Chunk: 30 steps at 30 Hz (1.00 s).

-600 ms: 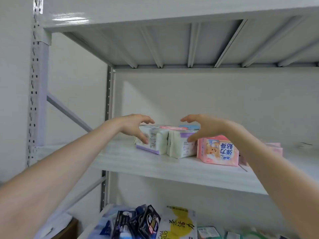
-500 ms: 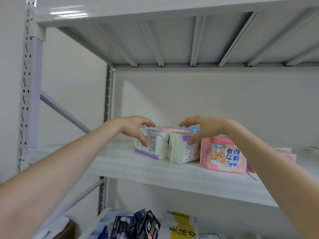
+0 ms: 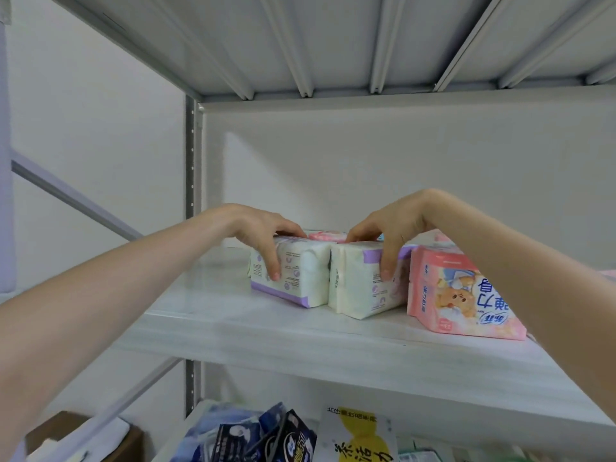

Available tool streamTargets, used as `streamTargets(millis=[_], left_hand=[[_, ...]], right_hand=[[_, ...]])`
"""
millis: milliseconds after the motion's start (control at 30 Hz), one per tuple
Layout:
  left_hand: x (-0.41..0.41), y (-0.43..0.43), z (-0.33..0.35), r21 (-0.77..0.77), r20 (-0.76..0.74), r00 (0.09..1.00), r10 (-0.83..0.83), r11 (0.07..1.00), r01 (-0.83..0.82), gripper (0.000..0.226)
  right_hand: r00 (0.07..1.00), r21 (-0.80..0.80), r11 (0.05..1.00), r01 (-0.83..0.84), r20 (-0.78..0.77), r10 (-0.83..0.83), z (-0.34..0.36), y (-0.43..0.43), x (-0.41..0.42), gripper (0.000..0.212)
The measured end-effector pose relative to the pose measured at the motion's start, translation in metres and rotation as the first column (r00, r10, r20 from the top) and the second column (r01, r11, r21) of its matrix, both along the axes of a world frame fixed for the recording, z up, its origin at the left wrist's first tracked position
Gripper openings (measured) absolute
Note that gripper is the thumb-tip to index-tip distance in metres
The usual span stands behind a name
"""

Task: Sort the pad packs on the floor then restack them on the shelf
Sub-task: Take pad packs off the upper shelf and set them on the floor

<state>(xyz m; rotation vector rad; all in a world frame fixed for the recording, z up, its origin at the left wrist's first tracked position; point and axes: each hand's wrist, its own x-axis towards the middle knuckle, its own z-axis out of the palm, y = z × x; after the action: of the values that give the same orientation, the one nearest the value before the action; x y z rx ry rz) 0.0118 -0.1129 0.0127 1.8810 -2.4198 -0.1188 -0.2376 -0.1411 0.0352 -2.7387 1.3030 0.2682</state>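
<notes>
Both hands have dropped: fingers of your left hand (image 3: 256, 228) grasp the left pack (image 3: 300, 278), your right hand (image 3: 390, 225) the right pack (image 3: 356, 288); shelf (image 3: 216, 315) free leftward, pink pack (image 3: 460, 295) just beside on the right.

The left white pack (image 3: 300, 278) had a purple band along its bottom; the right white pack (image 3: 358, 288) had one near its top. The pink pack (image 3: 460, 295) bore an orange cartoon animal and blue lettering. The shelf (image 3: 283, 335) was pale grey. Below lay a navy pack (image 3: 293, 441) and a yellow-and-white pack (image 3: 360, 435).

Rear pink pack (image 3: 325, 235) mostly hidden
</notes>
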Motion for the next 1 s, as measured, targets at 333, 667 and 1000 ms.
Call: streamTargets(millis=[333,667,1000], left_hand=[[0.002,0.006,-0.008,-0.093,-0.025,0.998,-0.055,0.994,0.052,0.072],[0.022,0.041,-0.027,-0.322,-0.229,0.973,-0.032,0.946,-0.045,0.069],[0.034,0.096,-0.034,-0.500,-0.627,0.776,-0.070,0.800,-0.332,0.059]], right_hand=[[1.000,-0.080,0.997,0.004,0.002,-0.003,-0.005,0.009,0.006,0.053],[0.974,-0.246,0.969,0.022,0.222,0.034,-0.011,0.029,-0.011,0.046],[0.725,-0.360,0.930,0.079,0.661,0.195,-0.006,0.062,-0.034,0.054]])
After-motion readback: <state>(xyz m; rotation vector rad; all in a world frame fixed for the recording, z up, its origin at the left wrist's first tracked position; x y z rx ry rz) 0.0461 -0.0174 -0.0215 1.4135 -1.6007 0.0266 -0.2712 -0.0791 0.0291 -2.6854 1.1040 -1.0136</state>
